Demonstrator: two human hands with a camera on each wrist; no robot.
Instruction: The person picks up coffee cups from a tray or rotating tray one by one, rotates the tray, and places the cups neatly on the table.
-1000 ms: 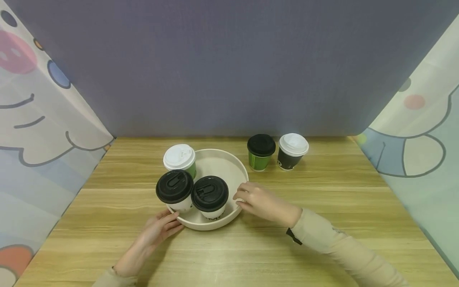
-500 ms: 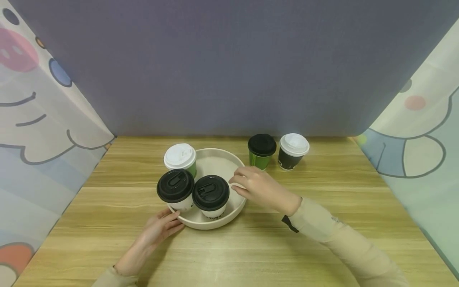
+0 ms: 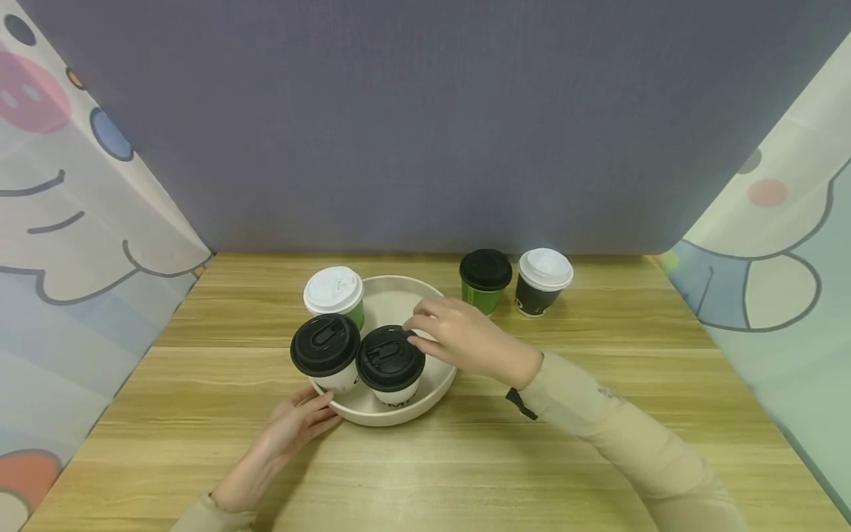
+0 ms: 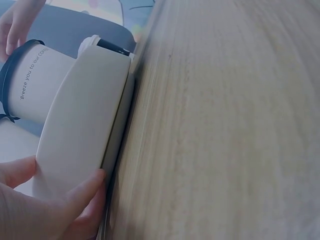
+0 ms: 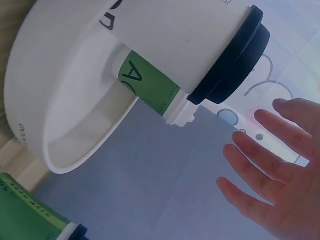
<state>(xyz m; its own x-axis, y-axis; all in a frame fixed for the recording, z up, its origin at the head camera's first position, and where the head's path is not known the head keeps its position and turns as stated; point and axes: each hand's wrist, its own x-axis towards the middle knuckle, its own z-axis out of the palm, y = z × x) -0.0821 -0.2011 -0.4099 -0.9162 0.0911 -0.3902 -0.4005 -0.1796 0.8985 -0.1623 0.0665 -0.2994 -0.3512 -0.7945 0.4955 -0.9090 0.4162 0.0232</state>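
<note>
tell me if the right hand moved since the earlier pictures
Yes: in the head view, the right hand went left and slightly forward against the stationary round cream tray, from its right rim to over its inside.

i am in what looks like a small workspace screened on 3 sides: a yellowish wood-grain table point(image 3: 425, 480) before me, a plain grey-violet flat panel point(image 3: 425, 133) behind it, a pale sheet with cartoon print point(image 3: 80, 295) on my left and its blue-and-white counterpart point(image 3: 784, 222) on my right. the building's kind, i cannot tell.
</note>
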